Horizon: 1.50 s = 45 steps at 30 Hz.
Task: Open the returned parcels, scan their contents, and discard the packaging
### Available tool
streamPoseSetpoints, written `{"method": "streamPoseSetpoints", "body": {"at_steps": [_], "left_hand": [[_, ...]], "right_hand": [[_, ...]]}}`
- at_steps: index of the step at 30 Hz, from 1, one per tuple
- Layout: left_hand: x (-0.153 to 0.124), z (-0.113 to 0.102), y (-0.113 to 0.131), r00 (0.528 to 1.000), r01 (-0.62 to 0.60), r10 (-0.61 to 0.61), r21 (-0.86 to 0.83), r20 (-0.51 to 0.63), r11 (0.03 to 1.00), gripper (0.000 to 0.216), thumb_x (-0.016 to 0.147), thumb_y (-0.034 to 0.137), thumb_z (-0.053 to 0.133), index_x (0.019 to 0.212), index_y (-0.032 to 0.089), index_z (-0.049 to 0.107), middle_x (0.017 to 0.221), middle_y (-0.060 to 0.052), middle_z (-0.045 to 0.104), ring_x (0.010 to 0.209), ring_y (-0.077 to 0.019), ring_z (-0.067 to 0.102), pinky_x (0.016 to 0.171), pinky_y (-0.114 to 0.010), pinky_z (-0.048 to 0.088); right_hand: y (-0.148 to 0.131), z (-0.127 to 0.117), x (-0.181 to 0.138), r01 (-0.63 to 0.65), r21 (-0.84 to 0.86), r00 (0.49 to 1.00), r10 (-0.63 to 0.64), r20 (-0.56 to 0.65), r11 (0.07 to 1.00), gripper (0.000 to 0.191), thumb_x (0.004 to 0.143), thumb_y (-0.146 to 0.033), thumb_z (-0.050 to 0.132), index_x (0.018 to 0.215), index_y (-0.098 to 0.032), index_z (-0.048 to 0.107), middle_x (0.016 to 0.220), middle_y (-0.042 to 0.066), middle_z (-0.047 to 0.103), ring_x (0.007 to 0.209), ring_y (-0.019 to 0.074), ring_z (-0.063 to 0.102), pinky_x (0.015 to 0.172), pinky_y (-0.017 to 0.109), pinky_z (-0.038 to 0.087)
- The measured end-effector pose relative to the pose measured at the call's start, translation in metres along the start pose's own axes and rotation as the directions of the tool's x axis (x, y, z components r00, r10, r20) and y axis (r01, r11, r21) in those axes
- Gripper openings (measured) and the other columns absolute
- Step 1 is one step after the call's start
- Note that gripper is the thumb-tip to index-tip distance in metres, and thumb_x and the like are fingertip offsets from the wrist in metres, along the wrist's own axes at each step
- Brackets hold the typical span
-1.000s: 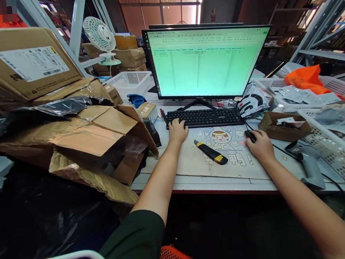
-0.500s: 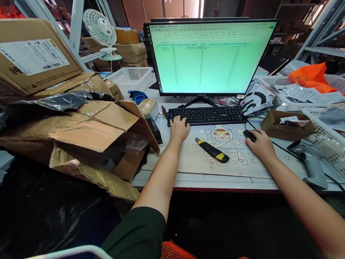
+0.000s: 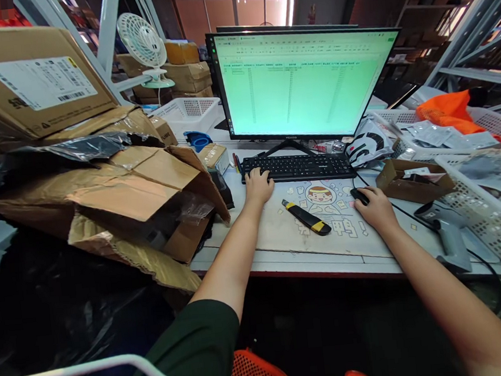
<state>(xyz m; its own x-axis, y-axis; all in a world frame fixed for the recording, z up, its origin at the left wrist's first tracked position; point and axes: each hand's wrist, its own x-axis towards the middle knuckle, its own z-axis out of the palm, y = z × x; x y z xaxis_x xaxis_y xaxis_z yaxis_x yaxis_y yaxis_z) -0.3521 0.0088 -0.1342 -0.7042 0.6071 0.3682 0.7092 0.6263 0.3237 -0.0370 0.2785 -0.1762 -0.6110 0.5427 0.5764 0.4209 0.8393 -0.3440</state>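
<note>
keyboard (image 3: 297, 167) under left fingers (image 3: 256, 178), mouse (image 3: 359, 196) clasped by right fingers (image 3: 369, 200), cluttered warehouse desk (image 3: 283, 256)

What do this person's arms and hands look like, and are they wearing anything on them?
Both hands, left hand and right hand, are bare: no gloves, rings or watch visible. The forearms are uncovered. A dark green short sleeve covers the left upper arm; the right sleeve is out of view.

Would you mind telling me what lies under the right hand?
The right hand covers a black mouse on the printed desk mat; only the mouse's front shows.
</note>
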Motion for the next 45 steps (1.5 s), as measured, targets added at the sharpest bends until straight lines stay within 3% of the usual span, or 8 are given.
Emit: {"method": "streamPoseSetpoints", "body": {"at_steps": [7, 13, 17, 23, 29, 45], "left_hand": [[0.0, 0.0, 0.0, 1.0, -0.002, 0.002, 0.009, -0.009, 1.0, 0.048, 0.102, 0.032, 0.053, 0.143, 0.015, 0.072, 0.156, -0.021, 0.057, 0.15, -0.0378, 0.047, 0.13, -0.059, 0.032], [0.0, -0.001, 0.0, 1.0, -0.003, 0.003, 0.013, -0.014, 1.0, 0.048, 0.103, 0.032, 0.053, 0.144, 0.016, 0.071, 0.156, -0.021, 0.057, 0.149, -0.0374, 0.048, 0.129, -0.059, 0.034], [-0.001, -0.001, 0.001, 1.0, -0.004, 0.005, 0.012, -0.011, 1.0, 0.048, 0.103, 0.032, 0.053, 0.144, 0.015, 0.071, 0.157, -0.022, 0.056, 0.15, -0.0381, 0.047, 0.128, -0.059, 0.034], [0.0, 0.001, -0.001, 1.0, -0.007, 0.007, 0.01, -0.008, 1.0, 0.047, 0.103, 0.032, 0.052, 0.143, 0.015, 0.071, 0.157, -0.023, 0.055, 0.15, -0.0382, 0.046, 0.128, -0.059, 0.034], [0.001, 0.001, -0.001, 1.0, -0.006, 0.006, 0.005, -0.011, 1.0, 0.047, 0.102, 0.032, 0.052, 0.142, 0.015, 0.071, 0.156, -0.023, 0.056, 0.15, -0.0384, 0.046, 0.128, -0.06, 0.034], [0.0, 0.001, 0.0, 1.0, -0.012, 0.012, -0.018, -0.028, 1.0, 0.047, 0.102, 0.031, 0.054, 0.141, 0.013, 0.072, 0.156, -0.024, 0.056, 0.148, -0.0401, 0.049, 0.127, -0.063, 0.034]], "right_hand": [[-0.002, -0.002, 0.0, -0.006, -0.011, 1.0, 0.006, 0.026, 1.0, 0.051, 0.087, -0.042, 0.063, 0.126, -0.013, 0.079, 0.133, 0.021, 0.069, 0.124, 0.0379, 0.066, 0.115, 0.054, 0.053], [-0.01, -0.006, -0.003, -0.081, -0.08, 0.996, 0.077, -0.056, 0.993, 0.05, 0.089, -0.037, 0.061, 0.131, -0.015, 0.077, 0.142, 0.02, 0.065, 0.128, 0.0373, 0.065, 0.114, 0.053, 0.053], [-0.014, -0.009, -0.004, -0.131, -0.129, 0.991, 0.132, 0.001, 0.983, 0.05, 0.089, -0.038, 0.059, 0.13, -0.016, 0.078, 0.138, 0.019, 0.067, 0.124, 0.0378, 0.066, 0.111, 0.053, 0.055], [-0.015, -0.01, -0.003, -0.103, -0.118, 0.994, 0.098, -0.049, 0.988, 0.053, 0.091, -0.038, 0.057, 0.133, -0.013, 0.077, 0.14, 0.021, 0.066, 0.125, 0.0381, 0.065, 0.111, 0.053, 0.055], [-0.014, -0.009, -0.003, -0.108, -0.143, 0.994, 0.111, 0.014, 0.984, 0.05, 0.09, -0.038, 0.059, 0.131, -0.016, 0.078, 0.138, 0.019, 0.066, 0.125, 0.0358, 0.065, 0.112, 0.05, 0.055], [-0.016, -0.011, -0.003, -0.128, -0.15, 0.991, 0.134, 0.031, 0.98, 0.05, 0.089, -0.039, 0.06, 0.129, -0.018, 0.079, 0.138, 0.018, 0.067, 0.121, 0.0359, 0.066, 0.105, 0.049, 0.056]]}}
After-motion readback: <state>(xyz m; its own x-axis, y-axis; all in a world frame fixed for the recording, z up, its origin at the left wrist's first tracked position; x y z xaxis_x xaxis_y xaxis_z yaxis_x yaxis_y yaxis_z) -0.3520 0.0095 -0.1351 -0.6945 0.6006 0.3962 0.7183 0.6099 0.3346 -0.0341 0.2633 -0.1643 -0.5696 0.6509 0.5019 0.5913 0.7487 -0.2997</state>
